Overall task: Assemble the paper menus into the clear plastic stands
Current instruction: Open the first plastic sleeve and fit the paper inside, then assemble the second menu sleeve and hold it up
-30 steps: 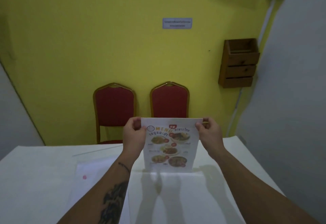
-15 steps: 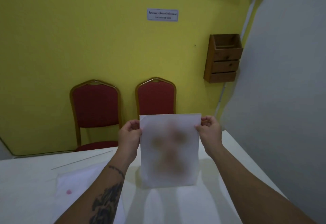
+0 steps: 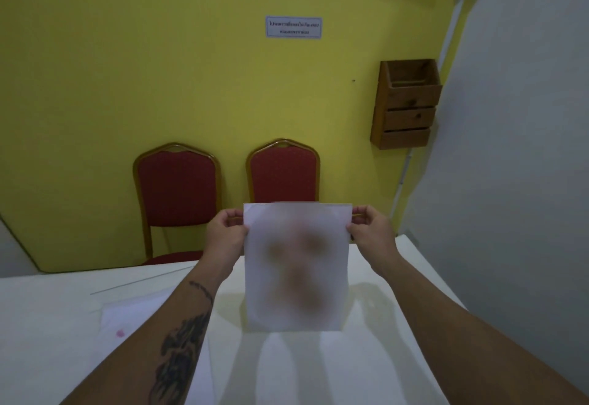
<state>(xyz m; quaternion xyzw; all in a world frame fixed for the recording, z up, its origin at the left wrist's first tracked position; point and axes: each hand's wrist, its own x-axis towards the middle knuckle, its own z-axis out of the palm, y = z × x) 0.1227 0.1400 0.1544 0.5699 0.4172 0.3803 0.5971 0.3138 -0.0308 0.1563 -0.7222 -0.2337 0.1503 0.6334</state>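
We hold the paper menu (image 3: 296,264) upright above the middle of the table (image 3: 47,325), our left hand (image 3: 224,235) pinching its upper left corner and our right hand (image 3: 373,229) pinching its upper right corner, thumbs toward us. A second ago the printed dishes and title faced us; now the sheet is turned, and we see its blank back with the print showing through only as brown smudges. A thin glossy line along the top edge hints at clear plastic around the sheet, but we cannot tell whether a stand is already on it.

We judge that the flip is a check of the sheet's other face before it is seated. Near the table's left edge lies a flat stack of white sheets (image 3: 140,321), and a thin clear edge (image 3: 137,283) behind it may be a waiting stand. Two red chairs (image 3: 178,188) stand against the yellow wall beyond the far edge.
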